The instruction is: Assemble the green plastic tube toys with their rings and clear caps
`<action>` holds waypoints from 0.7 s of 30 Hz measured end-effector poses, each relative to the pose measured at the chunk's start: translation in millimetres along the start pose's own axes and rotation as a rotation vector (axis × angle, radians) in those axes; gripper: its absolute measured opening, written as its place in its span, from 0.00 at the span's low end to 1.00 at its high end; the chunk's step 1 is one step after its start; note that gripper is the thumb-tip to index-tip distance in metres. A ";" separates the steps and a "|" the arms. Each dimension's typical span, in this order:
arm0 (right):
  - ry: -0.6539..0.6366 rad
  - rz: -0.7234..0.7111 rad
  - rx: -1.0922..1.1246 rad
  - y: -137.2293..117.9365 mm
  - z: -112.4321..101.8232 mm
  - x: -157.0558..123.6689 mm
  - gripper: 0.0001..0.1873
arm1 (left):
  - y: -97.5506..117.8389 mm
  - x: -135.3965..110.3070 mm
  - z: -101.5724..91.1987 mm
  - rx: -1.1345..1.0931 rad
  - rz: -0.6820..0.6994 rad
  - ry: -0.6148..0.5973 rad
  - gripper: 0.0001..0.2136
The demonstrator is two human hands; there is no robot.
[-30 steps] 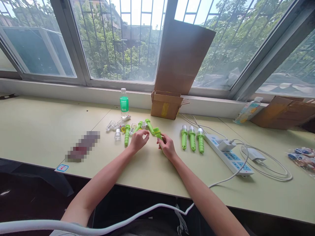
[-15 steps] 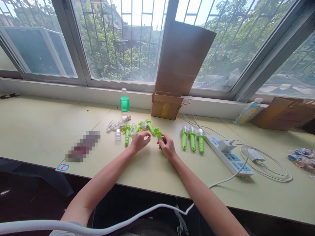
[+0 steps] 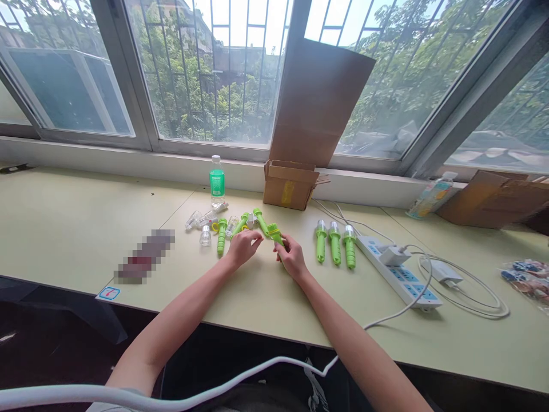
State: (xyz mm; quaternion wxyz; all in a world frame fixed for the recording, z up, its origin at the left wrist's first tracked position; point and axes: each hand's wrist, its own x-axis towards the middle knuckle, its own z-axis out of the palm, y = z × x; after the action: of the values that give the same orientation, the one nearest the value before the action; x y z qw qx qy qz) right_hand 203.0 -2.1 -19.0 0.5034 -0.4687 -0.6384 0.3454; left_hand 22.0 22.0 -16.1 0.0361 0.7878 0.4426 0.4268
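Note:
My right hand [image 3: 292,257] is closed round a green plastic handle piece [image 3: 275,233], its ribbed head sticking up toward the left. My left hand [image 3: 242,247] is beside it with thumb and fingers pinched close to that head; what it pinches is too small to make out. Behind my hands lie loose green handle pieces [image 3: 221,234] and clear plastic caps [image 3: 205,234]. To the right, three green pieces with clear caps [image 3: 335,242] lie side by side.
A green-labelled water bottle [image 3: 217,182] and a small open cardboard box [image 3: 289,184] stand near the window sill. A white power strip [image 3: 401,271] with charger and cables lies right. A blurred dark object [image 3: 144,256] rests left. A white cable [image 3: 257,372] crosses in front of the table edge.
My left hand's fingers have closed in toward the head of the green piece held in my right hand. The right hand has barely moved.

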 end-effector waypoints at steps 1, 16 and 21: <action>-0.001 0.000 -0.001 0.2 0.0 0.0 0.22 | 0.1 0.0 -0.4 -0.008 -0.004 0.005 0.06; -0.001 -0.002 0.007 1.1 0.5 0.1 0.22 | 9.0 4.5 -5.9 -0.835 -0.426 -0.051 0.13; 0.002 0.001 0.016 -0.1 1.1 -0.3 0.23 | 8.6 4.7 -7.7 -0.973 -0.480 -0.119 0.16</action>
State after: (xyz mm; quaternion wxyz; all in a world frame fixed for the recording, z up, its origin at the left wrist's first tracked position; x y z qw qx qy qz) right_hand 201.9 -2.4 -19.3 0.5077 -0.4653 -0.6349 0.3502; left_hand 23.4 17.8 -4.4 0.5178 0.5798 0.3588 0.5166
